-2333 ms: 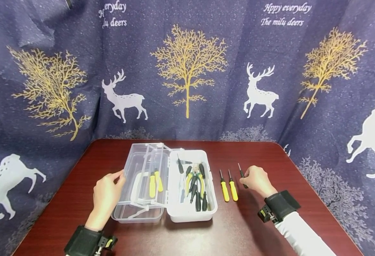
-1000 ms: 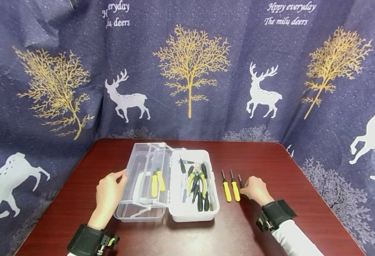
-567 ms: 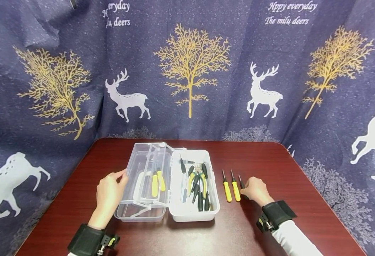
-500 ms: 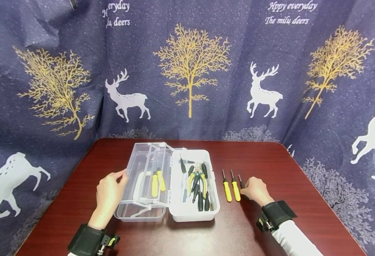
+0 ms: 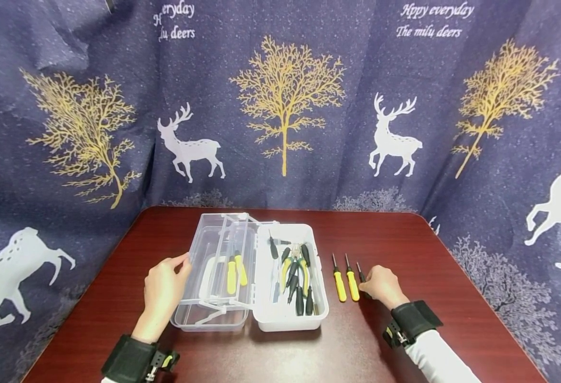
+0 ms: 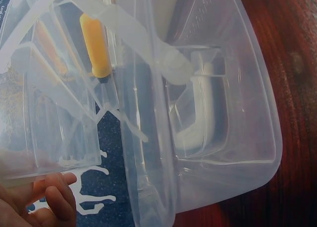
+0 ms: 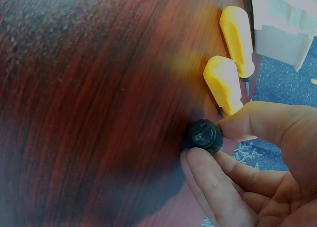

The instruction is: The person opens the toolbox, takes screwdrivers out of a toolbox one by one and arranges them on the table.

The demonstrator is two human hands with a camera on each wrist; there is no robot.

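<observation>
My right hand [image 5: 382, 285] pinches the handle of a black screwdriver [image 7: 206, 136] between thumb and fingers, low at the table. Its shaft points away from me, and the hand hides most of the handle in the head view. Two yellow-handled screwdrivers [image 5: 340, 286] lie side by side just left of it, shafts the same way. With thumb and fingertips, my left hand [image 5: 164, 281] holds the outer edge of a clear plastic tray [image 5: 195, 284], raised over the toolbox's clear lid [image 6: 257, 138]. Yellow-handled tools [image 5: 231, 276] lie in the tray.
The toolbox's white base [image 5: 267, 319] stands open mid-table, holding pliers [image 5: 304, 276] and several black-handled tools. White hinged arms [image 6: 171, 64] link tray and lid. A dark red table [image 5: 347, 346] lies beneath; a blue patterned curtain [image 5: 309, 191] hangs behind.
Over the first part of the span, my right hand drew the black screwdriver towards me, beside the yellow pair. Both hands have since held nearly still; the left keeps its hold on the tray.
</observation>
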